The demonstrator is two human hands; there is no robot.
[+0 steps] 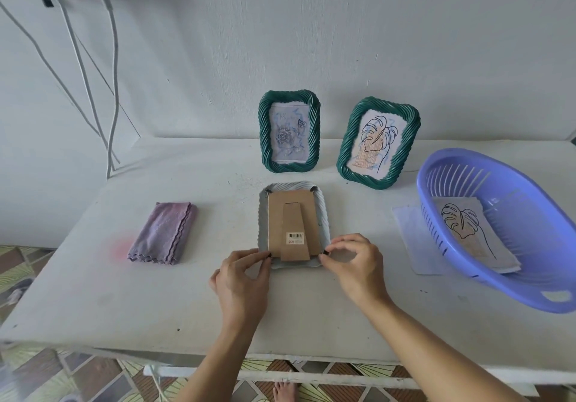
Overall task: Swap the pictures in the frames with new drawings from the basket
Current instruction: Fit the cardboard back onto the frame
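Cardboard back (293, 228) of white frame (324, 214) faces up, table (124, 292) centre. Left hand (241, 280) pinches tab at its 7 o'clock corner, right hand (355, 264) at 5. Green frames (290, 132) stand at 12; basket (505, 224) with drawing (467, 230) at 3, cloth (165, 233) at 9.

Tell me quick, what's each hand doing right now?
Left hand: fingertips pinching the near-left corner of the face-down frame, at a small black clip.
Right hand: fingertips pinching the near-right corner, at the other clip.
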